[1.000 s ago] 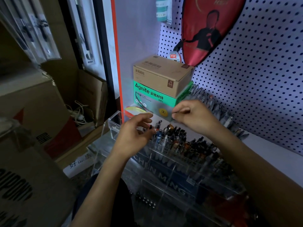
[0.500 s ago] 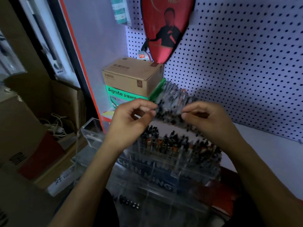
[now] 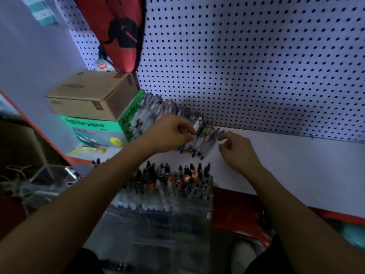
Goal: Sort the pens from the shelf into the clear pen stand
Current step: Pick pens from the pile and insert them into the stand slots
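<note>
A long row of pens point(image 3: 158, 111) lies on the white shelf point(image 3: 296, 165), leaning against the pegboard. My left hand point(image 3: 167, 133) reaches over the row and pinches a pen near its right end between thumb and fingertips. Just right of the row, my right hand point(image 3: 239, 151) has loosely curled fingers, with the index tip at the last pen, and holds nothing. The clear pen stand point(image 3: 164, 206) stands in front of the shelf below my hands. Several pens point(image 3: 177, 175) stand upright in its back row.
A brown carton point(image 3: 92, 93) sits on a green box point(image 3: 94, 127) at the left end of the pen row. A red racket cover point(image 3: 118, 26) hangs on the pegboard point(image 3: 256, 66). A small clear box point(image 3: 49, 177) stands left of the stand.
Both hands moved up and right, from over the stand to the right end of the pen row on the shelf. The view swung right and tilted.
</note>
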Demonstrator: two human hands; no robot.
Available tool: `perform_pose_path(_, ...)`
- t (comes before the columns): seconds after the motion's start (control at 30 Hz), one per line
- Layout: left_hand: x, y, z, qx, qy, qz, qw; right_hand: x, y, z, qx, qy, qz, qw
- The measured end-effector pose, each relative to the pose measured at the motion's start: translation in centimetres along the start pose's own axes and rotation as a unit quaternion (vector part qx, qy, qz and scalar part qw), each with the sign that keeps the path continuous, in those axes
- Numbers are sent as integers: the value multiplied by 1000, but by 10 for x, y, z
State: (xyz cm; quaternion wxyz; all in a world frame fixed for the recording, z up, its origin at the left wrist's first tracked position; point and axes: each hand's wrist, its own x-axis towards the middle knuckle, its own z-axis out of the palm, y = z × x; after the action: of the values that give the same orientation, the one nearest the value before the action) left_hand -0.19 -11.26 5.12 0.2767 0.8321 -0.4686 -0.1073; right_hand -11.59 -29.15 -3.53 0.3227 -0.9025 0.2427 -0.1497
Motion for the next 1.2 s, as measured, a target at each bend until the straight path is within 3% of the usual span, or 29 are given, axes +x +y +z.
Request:
perform_pose_path(0.13, 32, 7, 25, 69, -60, -15, 996, 10, 7, 11, -121, -121, -31, 985)
perform_pose_path(0.23, 52, 12, 37, 108, -77, -20, 991, 12, 4, 13, -149, -150, -21, 977)
perform_pose_path(0.53, 95, 22, 64, 218, -121, -13, 968, 8, 14, -3, -157, -87, 39, 983)
perform_pose_path(0.73, 113, 16, 88, 265, -150, -81, 949, 13, 28, -10, -129, -37, 108, 985)
perform_pose_path(0.93, 118, 26, 105, 306, -165, -86, 933, 14, 31, -13, -117, -27, 127, 985)
perform_pose_path(1.03, 119, 27, 104, 265, -163, -103, 945, 16, 30, -15, -73, -9, 127, 989)
perform_pose_path(1.1, 118, 25, 97, 180, -124, -133, 967, 20, 31, -16, -13, 8, 137, 990)
perform_pose_path(1.2, 111, 24, 81, -22, -69, -203, 976, 26, 26, -23, 192, 13, 195, 962)
